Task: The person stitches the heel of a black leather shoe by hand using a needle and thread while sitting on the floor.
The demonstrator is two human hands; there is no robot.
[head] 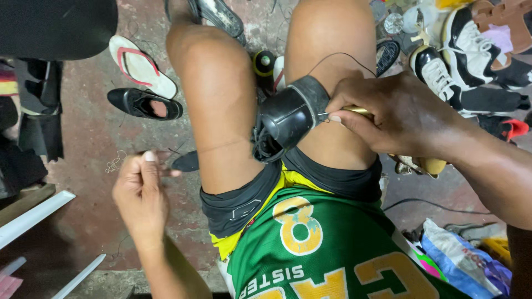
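While I sit with my bare knees apart, a black shoe (pixel 288 119) stays wedged between my thighs, its toe pointing toward me and its sole edge turned to my right. My right hand (pixel 396 113) is clenched around a tool with a pale wooden handle (pixel 429 164); its thin metal tip (pixel 323 115) touches the shoe's edge just past my thumb. A dark thread (pixel 341 56) loops up from the shoe over my right thigh.

My left hand (pixel 141 191) hangs out to the side over the concrete floor (pixel 94 138), fingers curled shut and pinching something thin, which looks like the thread's end, though I cannot tell for sure. Just beside its fingertips lies a small dark leaf-shaped piece (pixel 185 161).

On the floor past my left knee sit a white flip-flop with red straps (pixel 141 66) and a black flat shoe (pixel 145 103), near each other. Past my right knee lies a heap of footwear, with black-and-white sneakers (pixel 460 52) on top. Low on my right, a crumpled blue plastic bag (pixel 463 260) rests on the floor; what it holds is hidden. White strips (pixel 30 218) lie at the lower left.
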